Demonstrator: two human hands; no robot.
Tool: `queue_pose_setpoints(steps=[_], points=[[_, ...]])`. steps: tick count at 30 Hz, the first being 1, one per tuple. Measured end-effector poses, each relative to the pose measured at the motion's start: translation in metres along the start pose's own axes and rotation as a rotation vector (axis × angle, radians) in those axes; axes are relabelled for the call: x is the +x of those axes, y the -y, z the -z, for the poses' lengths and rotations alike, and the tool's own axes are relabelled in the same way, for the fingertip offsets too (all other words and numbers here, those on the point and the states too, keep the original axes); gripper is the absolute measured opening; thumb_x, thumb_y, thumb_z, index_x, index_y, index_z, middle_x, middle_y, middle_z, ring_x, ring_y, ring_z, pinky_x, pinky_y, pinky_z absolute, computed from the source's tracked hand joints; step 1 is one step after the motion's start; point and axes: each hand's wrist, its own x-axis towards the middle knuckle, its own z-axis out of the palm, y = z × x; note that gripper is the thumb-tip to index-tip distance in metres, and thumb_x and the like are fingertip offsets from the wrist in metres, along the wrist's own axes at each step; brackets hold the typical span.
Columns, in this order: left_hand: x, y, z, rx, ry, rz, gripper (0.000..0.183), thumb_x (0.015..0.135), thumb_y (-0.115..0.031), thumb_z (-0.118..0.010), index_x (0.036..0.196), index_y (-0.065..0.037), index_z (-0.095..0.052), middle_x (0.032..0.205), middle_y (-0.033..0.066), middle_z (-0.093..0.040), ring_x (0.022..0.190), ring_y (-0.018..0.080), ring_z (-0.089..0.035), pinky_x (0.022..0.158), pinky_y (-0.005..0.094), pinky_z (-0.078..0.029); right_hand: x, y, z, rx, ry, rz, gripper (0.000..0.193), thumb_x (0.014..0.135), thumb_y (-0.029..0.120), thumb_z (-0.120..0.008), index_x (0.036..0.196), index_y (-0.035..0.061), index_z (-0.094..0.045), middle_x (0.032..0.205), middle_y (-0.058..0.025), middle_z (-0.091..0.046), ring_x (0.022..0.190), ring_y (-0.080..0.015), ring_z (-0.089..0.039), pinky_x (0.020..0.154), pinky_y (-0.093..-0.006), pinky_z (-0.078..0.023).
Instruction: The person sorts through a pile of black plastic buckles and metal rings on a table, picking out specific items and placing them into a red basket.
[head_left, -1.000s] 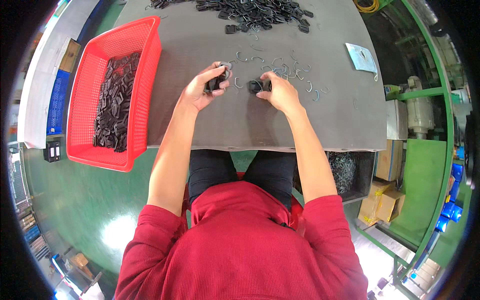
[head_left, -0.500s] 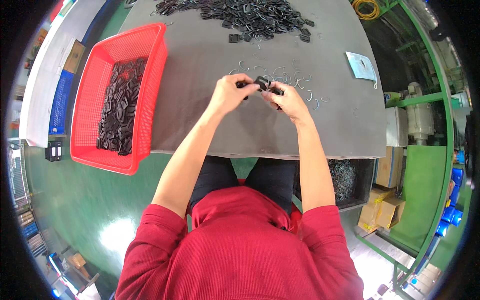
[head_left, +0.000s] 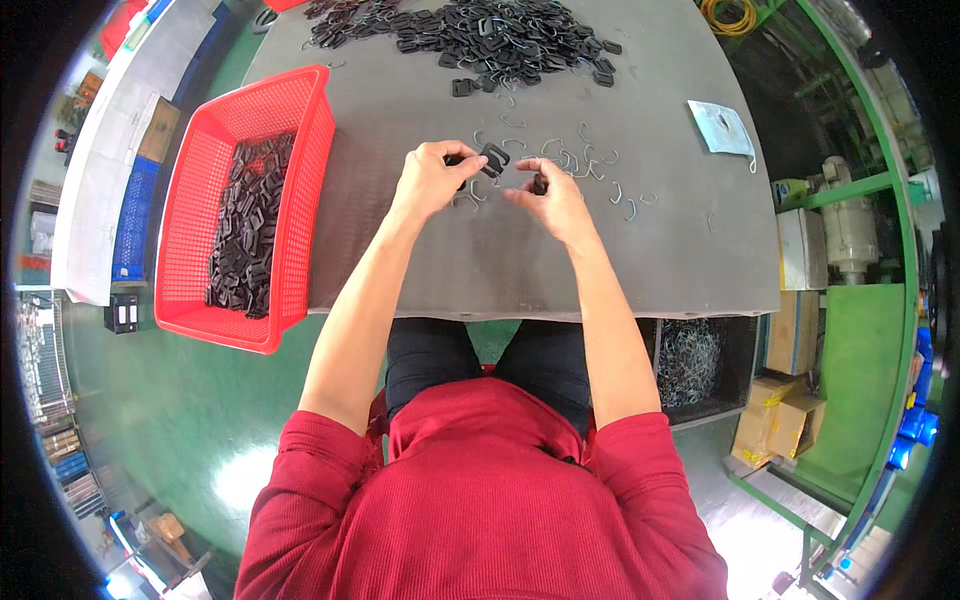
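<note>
My left hand [head_left: 430, 180] is closed on black plastic buckles [head_left: 494, 160], one of them sticking out past the thumb and forefinger. A little to the right, my right hand [head_left: 553, 203] has its thumb and forefinger apart. Its other fingers curl round another black plastic piece [head_left: 540, 184], mostly hidden. A gap separates the two hands above the grey table [head_left: 420, 270]. Loose bent metal hooks [head_left: 568, 160] lie on the tabletop beside and beyond my right hand. Farther off is a heap of black buckles [head_left: 500, 40], with metal hooks among them.
At the left, a red plastic basket [head_left: 290, 230] holds many black plastic pieces. A light blue face mask [head_left: 722, 130] lies near the table's right edge. Below the front edge, right of my legs, a dark crate [head_left: 735, 385] contains metal hooks. Cardboard boxes [head_left: 780, 415] stand beyond it.
My hands have come apart: the left has shifted slightly left with the buckles, the right slightly down and right. The black buckle between them is now in the left hand alone.
</note>
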Motion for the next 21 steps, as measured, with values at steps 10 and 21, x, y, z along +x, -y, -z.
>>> queue_pose_setpoints(steps=[10, 21], points=[[-0.01, -0.012, 0.021, -0.235, 0.117, 0.056, 0.026, 0.076, -0.026, -0.071, 0.084, -0.001, -0.069, 0.063, -0.0017, -0.055, 0.059, 0.0064, -0.046, 0.053, 0.0229, -0.037, -0.001, 0.004, -0.019, 0.161, 0.065, -0.071, 0.024, 0.08, 0.024, -0.065, 0.097, 0.0069, -0.065, 0.069, -0.0002, -0.056, 0.065, -0.0102, -0.05, 0.061, -0.0262, -0.041], [-0.003, -0.003, 0.016, -0.176, 0.037, 0.053, 0.026, 0.076, -0.026, -0.07, 0.084, -0.002, -0.069, 0.063, -0.0009, -0.056, 0.057, 0.0065, -0.047, 0.051, 0.0234, -0.037, -0.02, 0.027, -0.022, -0.276, -0.135, 0.103, 0.022, 0.085, 0.027, -0.058, 0.093, 0.0077, -0.063, 0.085, -0.0112, -0.064, 0.079, -0.0316, -0.062, 0.067, -0.041, -0.047]])
